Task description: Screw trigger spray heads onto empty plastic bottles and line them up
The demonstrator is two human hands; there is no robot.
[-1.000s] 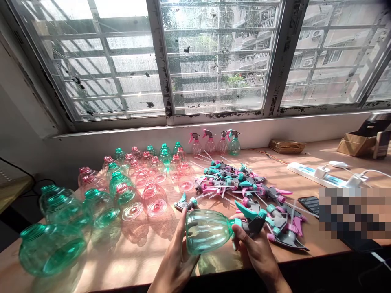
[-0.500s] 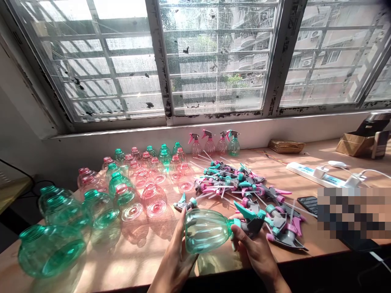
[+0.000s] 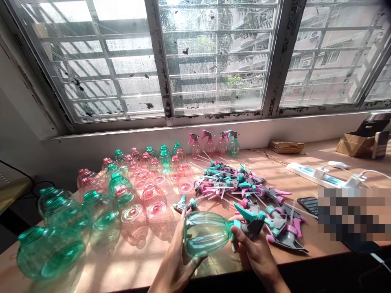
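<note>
A clear green spray bottle point(image 3: 206, 234) lies sideways in the air above the table's front edge, its base to the left. My left hand point(image 3: 180, 252) is wrapped around the base end. At the neck, my right hand point(image 3: 249, 246) grips the teal collar of a grey and teal trigger sprayer point(image 3: 252, 219), which sits on the bottle's mouth. Whether it is fully screwed on I cannot tell. Just beyond my left fingertips lies a loose grey and teal spray head point(image 3: 185, 203). A pile of pink, teal and grey spray heads point(image 3: 229, 179) spreads behind the bottle.
Several open green bottles point(image 3: 51, 252) and pink bottles point(image 3: 154, 201) stand on the left. Bottles with sprayers fitted point(image 3: 209, 144) line the windowsill wall. A power strip point(image 3: 314, 175), a phone point(image 3: 308, 204) and a brown packet point(image 3: 286, 146) lie on the right.
The bottle has turned slightly about its length and its base end has dipped a little. Both hands keep their grip in nearly the same place.
</note>
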